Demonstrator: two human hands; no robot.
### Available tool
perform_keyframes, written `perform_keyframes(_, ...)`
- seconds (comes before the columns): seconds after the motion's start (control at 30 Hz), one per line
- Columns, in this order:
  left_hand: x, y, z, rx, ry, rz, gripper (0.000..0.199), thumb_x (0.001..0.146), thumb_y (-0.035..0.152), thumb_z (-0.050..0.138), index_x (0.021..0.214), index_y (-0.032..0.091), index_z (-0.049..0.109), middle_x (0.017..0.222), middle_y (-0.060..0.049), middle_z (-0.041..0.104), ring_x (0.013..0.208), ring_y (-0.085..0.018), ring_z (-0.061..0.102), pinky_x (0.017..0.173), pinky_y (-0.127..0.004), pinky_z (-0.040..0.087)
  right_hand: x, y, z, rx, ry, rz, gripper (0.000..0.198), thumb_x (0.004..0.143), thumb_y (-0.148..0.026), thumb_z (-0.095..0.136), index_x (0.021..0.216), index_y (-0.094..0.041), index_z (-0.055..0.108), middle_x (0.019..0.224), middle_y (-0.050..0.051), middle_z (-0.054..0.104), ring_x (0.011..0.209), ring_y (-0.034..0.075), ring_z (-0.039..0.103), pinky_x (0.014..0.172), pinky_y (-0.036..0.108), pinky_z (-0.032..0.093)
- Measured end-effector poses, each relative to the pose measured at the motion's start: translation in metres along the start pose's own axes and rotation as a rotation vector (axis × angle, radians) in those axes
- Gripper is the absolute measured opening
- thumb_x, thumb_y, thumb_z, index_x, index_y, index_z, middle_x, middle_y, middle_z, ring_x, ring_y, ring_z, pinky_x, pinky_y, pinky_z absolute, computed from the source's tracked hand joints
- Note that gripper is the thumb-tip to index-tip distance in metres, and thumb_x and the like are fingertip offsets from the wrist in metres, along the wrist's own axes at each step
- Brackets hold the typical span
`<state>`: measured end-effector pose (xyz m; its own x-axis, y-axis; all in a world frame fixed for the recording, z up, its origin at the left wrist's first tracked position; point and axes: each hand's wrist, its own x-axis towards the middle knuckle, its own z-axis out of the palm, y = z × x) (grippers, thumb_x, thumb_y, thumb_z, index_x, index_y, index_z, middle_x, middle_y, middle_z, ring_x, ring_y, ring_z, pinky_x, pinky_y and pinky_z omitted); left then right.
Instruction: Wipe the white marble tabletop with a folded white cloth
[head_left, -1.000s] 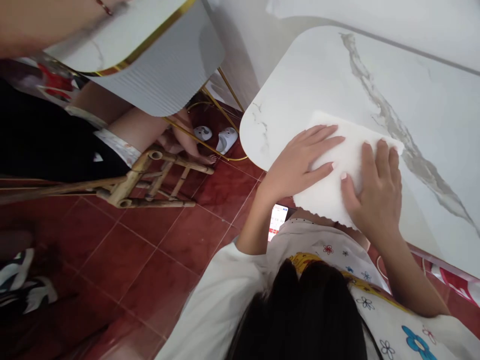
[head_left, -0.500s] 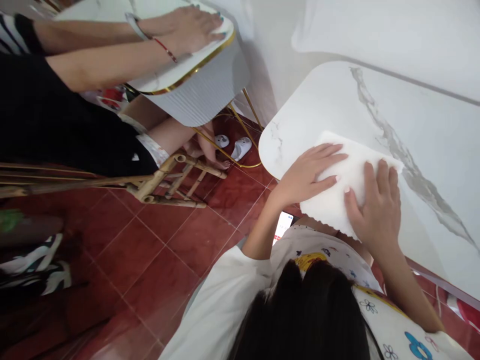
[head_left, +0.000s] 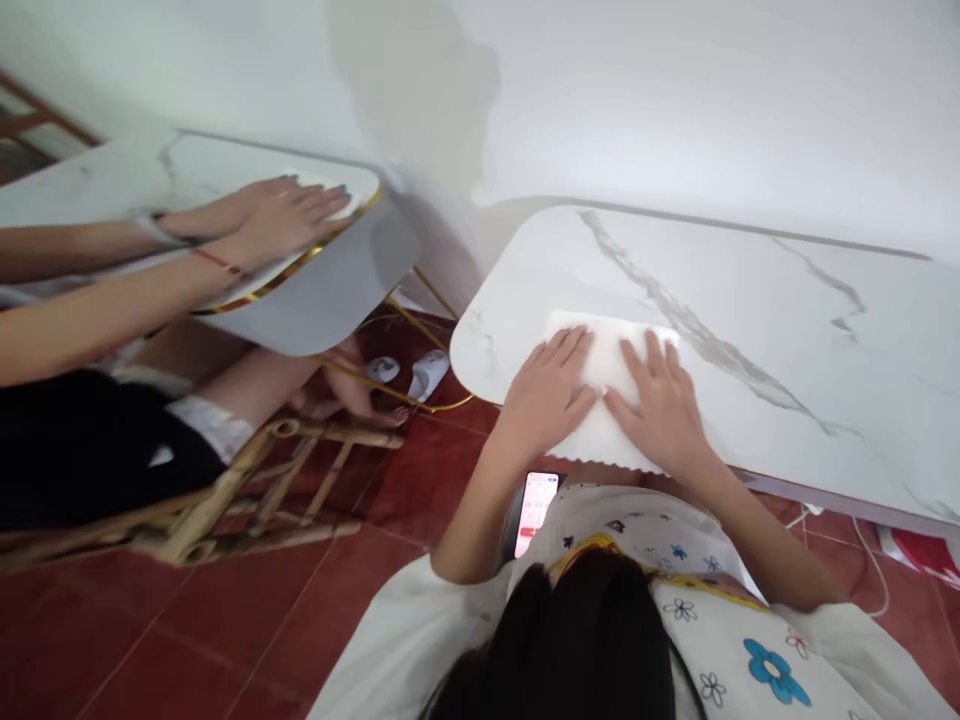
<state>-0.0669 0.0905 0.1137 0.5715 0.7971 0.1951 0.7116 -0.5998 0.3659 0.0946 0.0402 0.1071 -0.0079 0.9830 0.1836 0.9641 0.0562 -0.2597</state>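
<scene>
Under both hands [head_left: 541, 398], white sheet [head_left: 600, 440]

Sheet [head_left: 608, 360] — on table's left end [head_left: 491, 325]

White top [head_left: 739, 640] with printed flowers [head_left: 776, 672]

At right, a white table [head_left: 750, 300] with grey veins and a rounded left end. Bears a white sheet [head_left: 607, 362], spread flat near that end, with a wavy near edge reaching past the table's front. At left, a second table [head_left: 217, 165], also white, gold-edged. Carries a pale sheet [head_left: 336, 200] close to the rounded corner, mostly hidden under another person's hands [head_left: 281, 217]. Below, a floor [head_left: 315, 610] of red tiles with pale joints. Holds a bamboo chair [head_left: 229, 488] beside the second table and white shoes [head_left: 429, 376] beneath it.
</scene>
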Motion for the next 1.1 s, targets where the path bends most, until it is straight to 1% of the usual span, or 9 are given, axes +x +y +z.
perform_keyframes(0.1,-0.01,0.008,0.004,0.075,0.032,-0.065,0.054,0.093,0.027,0.032,0.144,0.008,0.034,0.151,-0.018,0.035,0.141,-0.029,0.029,0.115,-0.051,0.026,-0.004,-0.013,-0.009,-0.038,-0.039,-0.02,0.055,0.095,-0.044,0.038,0.143,-0.018,0.04,0.15,0.018,0.034,0.138,0.039,0.029,0.103,0.055,0.036)
perform_keyframes(0.2,-0.019,0.003,0.006,0.074,0.071,-0.059,0.053,0.095,0.028,0.027,0.145,0.012,0.033,0.151,-0.015,0.035,0.141,-0.029,0.031,0.112,-0.052,0.03,-0.005,-0.028,-0.011,-0.057,-0.031,-0.065,0.047,0.096,-0.037,0.036,0.138,-0.017,0.046,0.147,0.018,0.04,0.136,0.036,0.033,0.106,0.057,0.031)
perform_keyframes(0.33,-0.024,-0.019,0.005,0.08,0.123,-0.074,0.052,0.094,0.027,0.029,0.146,0.018,0.033,0.152,-0.012,0.035,0.141,-0.028,0.032,0.112,-0.052,0.031,0.005,-0.042,-0.002,-0.031,-0.04,-0.153,0.048,0.096,-0.034,0.035,0.139,-0.013,0.044,0.15,0.019,0.035,0.139,0.034,0.028,0.112,0.054,0.024)
perform_keyframes(0.47,-0.024,-0.044,0.002,0.064,0.173,-0.093,0.053,0.093,0.028,0.031,0.145,0.021,0.034,0.151,-0.01,0.037,0.14,-0.028,0.033,0.112,-0.054,0.029,0.022,-0.055,0.011,0.005,-0.078,-0.184,0.053,0.096,-0.034,0.035,0.143,-0.009,0.037,0.152,0.021,0.03,0.141,0.035,0.025,0.112,0.052,0.026)
perform_keyframes(0.6,-0.017,-0.066,-0.002,0.054,0.197,-0.084,0.052,0.092,0.029,0.031,0.143,0.023,0.037,0.149,-0.009,0.04,0.139,-0.029,0.035,0.111,-0.055,0.031,0.041,-0.067,0.02,-0.006,-0.062,-0.192,0.053,0.095,-0.032,0.036,0.141,-0.006,0.04,0.149,0.023,0.033,0.139,0.038,0.027,0.111,0.051,0.025)
perform_keyframes(0.7,-0.005,-0.079,-0.004,0.074,0.185,-0.08,0.051,0.091,0.03,0.029,0.14,0.02,0.041,0.147,-0.011,0.042,0.137,-0.029,0.037,0.111,-0.054,0.031,0.057,-0.07,0.026,0.003,-0.03,-0.191,0.052,0.094,-0.03,0.037,0.139,-0.005,0.041,0.148,0.025,0.034,0.138,0.038,0.028,0.111,0.05,0.024)
perform_keyframes(0.77,0.008,-0.086,-0.003,0.083,0.18,-0.078,0.051,0.091,0.031,0.029,0.139,0.018,0.042,0.147,-0.013,0.043,0.137,-0.029,0.037,0.112,-0.053,0.03,0.069,-0.066,0.03,0.008,-0.015,-0.196,0.051,0.094,-0.03,0.037,0.139,-0.006,0.041,0.148,0.024,0.034,0.139,0.037,0.027,0.111,0.05,0.024)
perform_keyframes(0.9,0.037,-0.096,0.003,0.067,0.201,-0.054,0.051,0.091,0.033,0.03,0.137,0.019,0.043,0.146,-0.012,0.043,0.138,-0.03,0.035,0.112,-0.053,0.029,0.093,-0.051,0.034,0.007,-0.011,-0.213,0.049,0.095,-0.03,0.036,0.138,-0.009,0.041,0.149,0.021,0.033,0.139,0.034,0.026,0.11,0.051,0.024)
perform_keyframes(1.1,0.085,-0.111,0.011,0.002,0.222,-0.007,0.05,0.091,0.041,0.031,0.135,0.021,0.045,0.144,-0.011,0.046,0.138,-0.029,0.035,0.112,-0.053,0.027,0.133,-0.032,0.038,0.015,0.006,-0.187,0.048,0.094,-0.026,0.035,0.137,-0.005,0.041,0.147,0.022,0.034,0.138,0.033,0.026,0.112,0.049,0.022)
